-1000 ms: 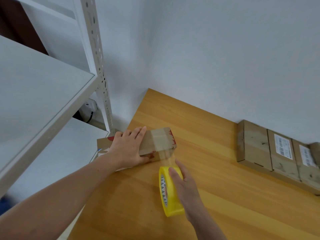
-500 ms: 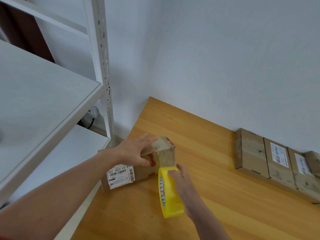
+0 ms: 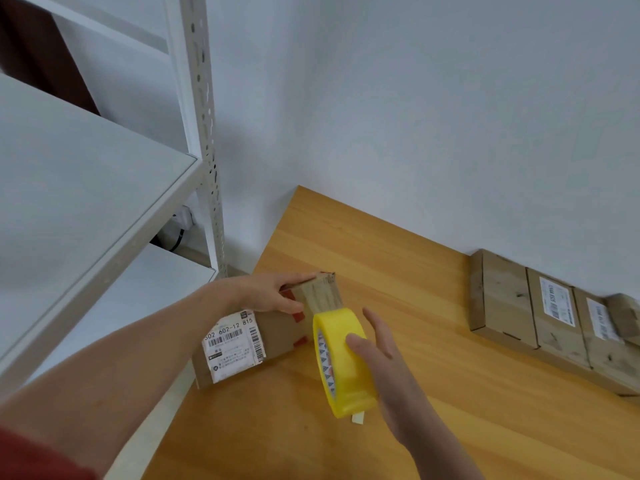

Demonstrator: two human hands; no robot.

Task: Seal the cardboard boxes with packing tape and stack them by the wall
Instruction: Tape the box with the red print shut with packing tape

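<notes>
A small cardboard box (image 3: 277, 336) with a white barcode label lies tipped at the left edge of the wooden table (image 3: 398, 258). My left hand (image 3: 273, 294) grips its upper edge. My right hand (image 3: 384, 368) holds a yellow roll of packing tape (image 3: 341, 358) just right of the box. A clear strip of tape (image 3: 323, 294) runs from the roll over the box's right end. Three flat cardboard boxes (image 3: 509, 306) stand in a row against the wall on the right.
A white metal shelving unit (image 3: 204, 140) stands left of the table, its wide shelf (image 3: 79, 188) above my left arm. A lower shelf sits beneath it. The white wall (image 3: 415, 116) borders the table's far edge.
My left hand has tipped the box so its labelled side now faces me. My right hand has brought the tape roll up against the box's right end.
</notes>
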